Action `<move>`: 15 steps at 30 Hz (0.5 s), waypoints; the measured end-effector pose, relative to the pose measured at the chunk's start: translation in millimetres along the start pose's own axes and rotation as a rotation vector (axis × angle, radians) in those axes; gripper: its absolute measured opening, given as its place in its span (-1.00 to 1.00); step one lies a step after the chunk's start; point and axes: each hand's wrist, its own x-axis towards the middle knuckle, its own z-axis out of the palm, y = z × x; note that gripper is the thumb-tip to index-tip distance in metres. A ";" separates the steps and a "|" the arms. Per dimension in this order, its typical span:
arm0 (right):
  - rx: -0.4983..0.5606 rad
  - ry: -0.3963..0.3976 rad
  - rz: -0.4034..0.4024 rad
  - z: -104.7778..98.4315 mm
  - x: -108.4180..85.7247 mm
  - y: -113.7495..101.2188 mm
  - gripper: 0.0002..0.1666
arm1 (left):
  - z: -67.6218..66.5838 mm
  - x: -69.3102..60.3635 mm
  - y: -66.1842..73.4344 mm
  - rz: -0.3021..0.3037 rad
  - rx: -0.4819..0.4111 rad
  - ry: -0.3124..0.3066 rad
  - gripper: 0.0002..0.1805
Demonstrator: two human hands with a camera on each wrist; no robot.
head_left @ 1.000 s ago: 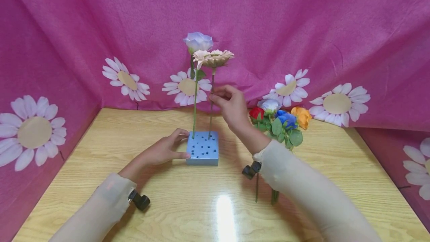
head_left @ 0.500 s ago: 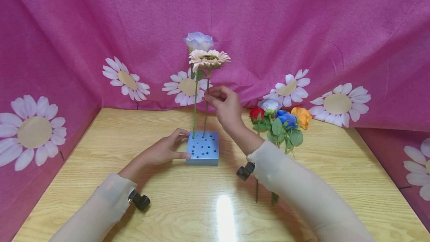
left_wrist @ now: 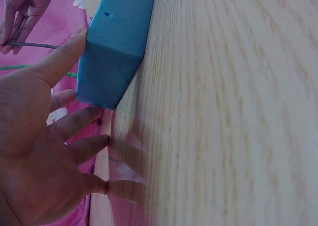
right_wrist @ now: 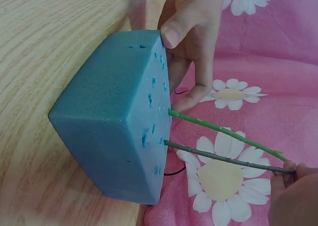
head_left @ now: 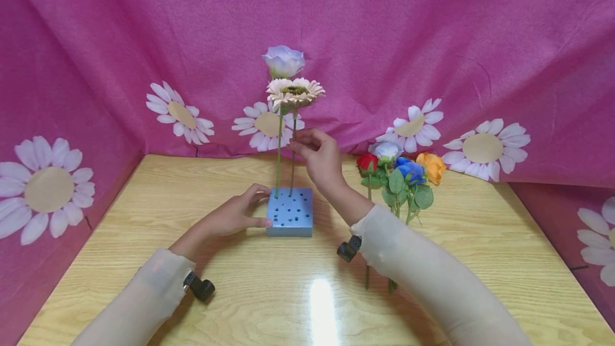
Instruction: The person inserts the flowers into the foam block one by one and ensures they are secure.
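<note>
In the head view, my right hand (head_left: 324,160) pinches the dark stem of a pale pink gerbera (head_left: 307,89) between thumb and fingers. Its stem's lower end meets the top of a light blue foam block (head_left: 290,212), at a hole near the back edge. To its left a lavender rose (head_left: 283,62) stands upright in the block on a bright green stem (right_wrist: 213,126), partly hidden by the gerbera. My left hand (head_left: 235,215) rests against the block's left side, thumb at the near corner and index finger at the far one. The left wrist view shows its other fingers spread.
On the wooden table (head_left: 230,292), right of the block, lie a red rose (head_left: 367,162), a white flower (head_left: 386,150), a blue flower (head_left: 410,170) and an orange flower (head_left: 431,167). My right forearm passes over their stems. A pink daisy-print cloth (head_left: 336,41) hangs behind.
My right hand has moved left with the gerbera, then slightly down. Its stem's end has shifted left along the block's back row of holes. The left hand and block have stayed still.
</note>
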 end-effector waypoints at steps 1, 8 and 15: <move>-0.001 0.001 0.000 0.0 -0.2 0.3 -0.79 | 0.0 0.1 0.2 0.001 0.000 0.000 -0.30; 0.019 -0.012 -0.003 1.5 -0.4 0.9 -0.72 | -0.1 0.2 2.0 0.013 -0.008 -0.002 -0.31; -0.007 -0.002 -0.020 5.2 -2.3 3.6 -0.76 | 0.1 -0.5 2.5 0.000 -0.016 -0.003 -0.30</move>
